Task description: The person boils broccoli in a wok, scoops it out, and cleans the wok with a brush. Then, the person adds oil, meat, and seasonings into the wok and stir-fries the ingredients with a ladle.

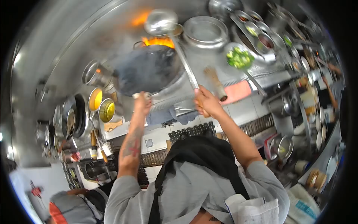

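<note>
My right hand [208, 102] is wrapped round the handle of a long steel ladle [185, 64]. Its round bowl is raised near the back edge of the wok, apart from it. At the near rim of the dark, smoking wok [147, 71], my left hand [142, 103] is closed, with a small pale pad, perhaps cloth, at its fingers. Orange flames [158, 42] rise behind the wok, and smoke blurs its inside. To the right, a steel strainer or bowl of chopped green vegetables [239, 58] sits on the counter.
Left of the wok stand a steel pot [93, 73] and containers of yellow liquid [108, 110]. A bamboo brush [216, 84] lies near an orange-pink cloth [236, 92]. Stacked steel pans [206, 31] and a condiment tray [253, 33] occupy the back. Another person [76, 205] is at lower left.
</note>
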{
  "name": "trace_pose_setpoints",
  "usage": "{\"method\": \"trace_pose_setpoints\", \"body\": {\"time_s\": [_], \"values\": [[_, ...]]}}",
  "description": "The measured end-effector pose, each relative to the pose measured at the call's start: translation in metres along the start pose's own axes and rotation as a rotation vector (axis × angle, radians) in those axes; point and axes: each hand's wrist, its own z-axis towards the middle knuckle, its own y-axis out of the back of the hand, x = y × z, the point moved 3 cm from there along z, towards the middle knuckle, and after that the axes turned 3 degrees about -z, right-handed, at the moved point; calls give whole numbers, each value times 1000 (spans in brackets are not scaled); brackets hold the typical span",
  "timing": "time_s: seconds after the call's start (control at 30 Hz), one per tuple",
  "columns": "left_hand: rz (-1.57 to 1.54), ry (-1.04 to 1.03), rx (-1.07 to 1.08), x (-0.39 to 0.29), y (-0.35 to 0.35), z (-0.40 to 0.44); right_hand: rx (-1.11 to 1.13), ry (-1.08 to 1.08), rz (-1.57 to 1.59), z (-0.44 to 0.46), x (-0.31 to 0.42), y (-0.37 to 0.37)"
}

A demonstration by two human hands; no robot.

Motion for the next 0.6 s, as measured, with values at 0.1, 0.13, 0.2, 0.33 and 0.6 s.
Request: {"method": "trace_pose_setpoints", "body": {"time_s": [0.1,0.13,0.2,0.33,0.6], "values": [[-263,-81,-8,44,-45,26,-142,158,-583,5,28,-24],[-240,-74,-7,50,-57,38,-108,164,-620,8,37,-34],[-222,-12,89,46,-63,37,-47,127,-515,13,53,-56],[-167,38,241,43,-5,-59,157,146,-828,8,50,-119],[-99,164,240,84,105,-96,470,287,-1217,55,-33,-244]]}}
